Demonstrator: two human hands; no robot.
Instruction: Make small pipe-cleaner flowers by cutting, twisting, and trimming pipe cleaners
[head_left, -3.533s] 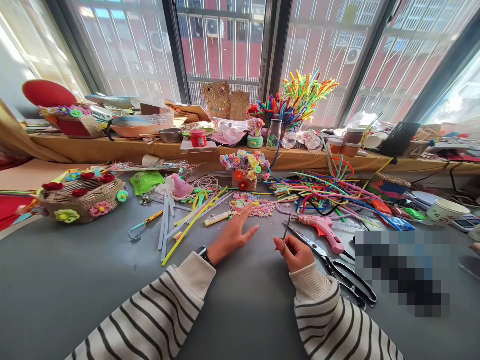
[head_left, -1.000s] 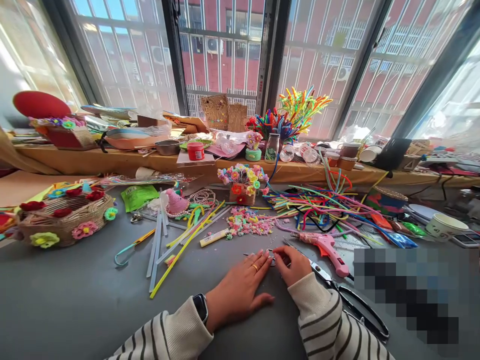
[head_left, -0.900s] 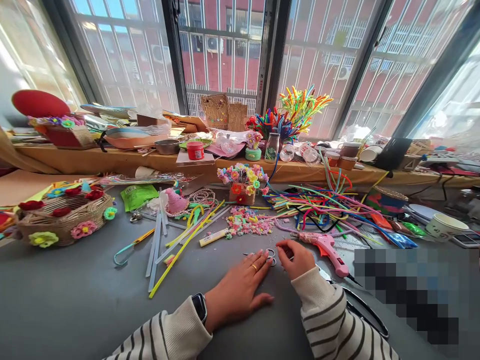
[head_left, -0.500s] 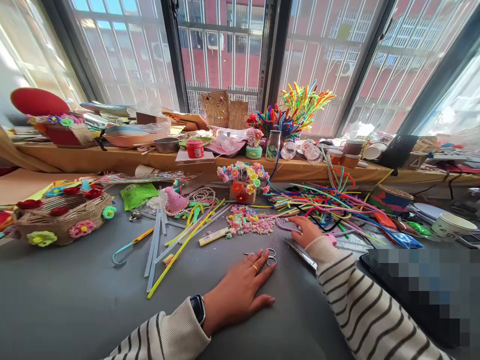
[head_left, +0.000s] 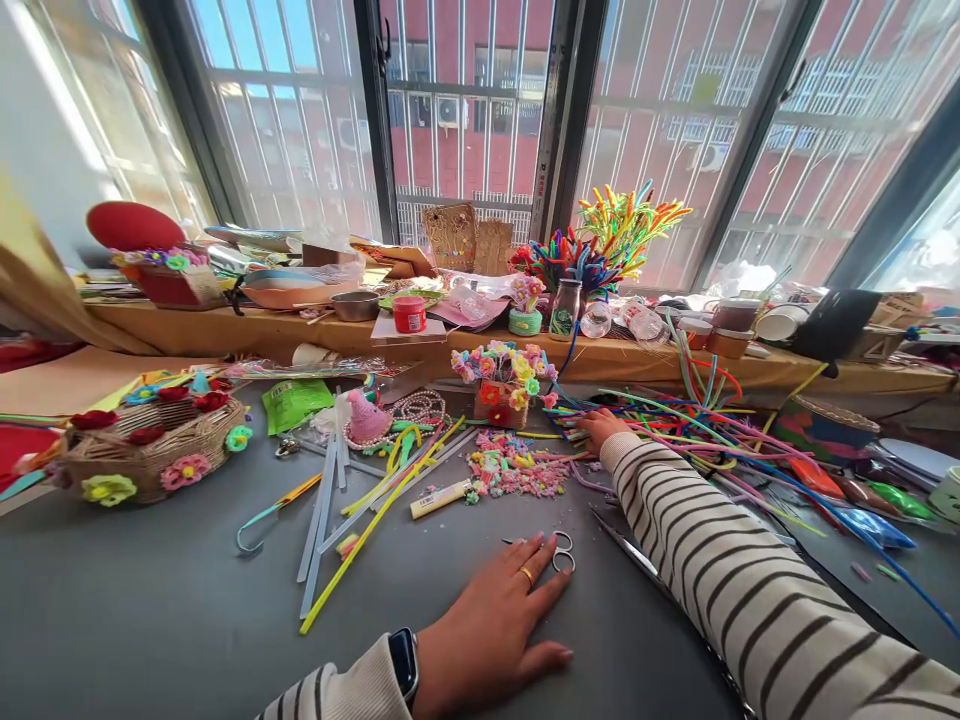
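My left hand [head_left: 504,620] lies flat on the grey table [head_left: 150,600] with its fingers spread, holding nothing. Its fingertips touch a small pair of scissors [head_left: 559,552]. My right arm in a striped sleeve stretches far forward across the table. My right hand [head_left: 598,428] sits at the near end of a loose pile of coloured pipe cleaners [head_left: 675,425], fingers curled into the strands; whether it grips one is hidden. A heap of small coloured flower pieces [head_left: 514,468] lies between the two hands.
Large scissors [head_left: 626,545] lie under my right forearm. Yellow and white sticks [head_left: 360,490] fan out at the left, with a woven flower basket [head_left: 150,450] beyond. A small flower pot [head_left: 501,385] stands mid-table. A cluttered wooden sill [head_left: 300,330] runs below the windows.
My right hand left the small scissors near my left hand and reached forward to the pipe cleaner pile. My left hand stayed flat. The view shifted right and up slightly.
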